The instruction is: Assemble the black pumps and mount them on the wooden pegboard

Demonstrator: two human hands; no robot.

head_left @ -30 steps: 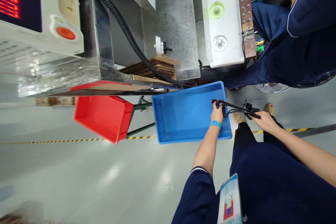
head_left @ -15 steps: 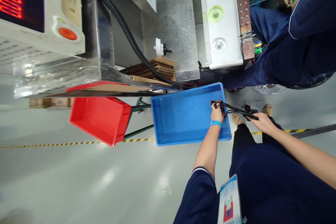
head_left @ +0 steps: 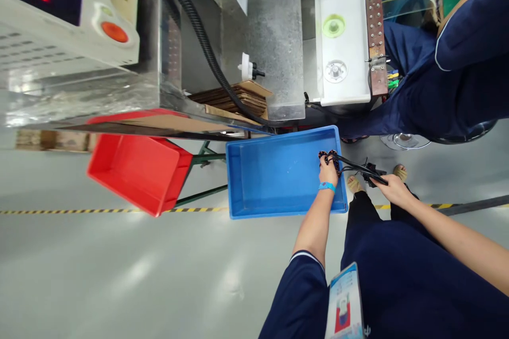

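My left hand (head_left: 328, 174), with a blue band at the wrist, is closed around several round dark parts (head_left: 333, 157) with copper-coloured flecks, above the right end of a blue bin (head_left: 278, 169). Black cables (head_left: 350, 163) run from these parts to my right hand (head_left: 394, 190). That hand is closed on the cables, just right of the bin and over the floor. Black connectors (head_left: 370, 170) hang in a bunch beside its fingers. The exact kind of the round parts is too small to tell.
A red bin (head_left: 135, 169) stands left of the blue one. Above them are a metal bench with a display unit (head_left: 71, 21), folded cardboard (head_left: 242, 99) and a white tray (head_left: 348, 5) with two round pieces. A seated co-worker's leg (head_left: 417, 85) is at right.
The view has shifted a little, so the bench and red bin sit differently in the picture. My right hand has come slightly left; my left hand keeps its grip over the blue bin.
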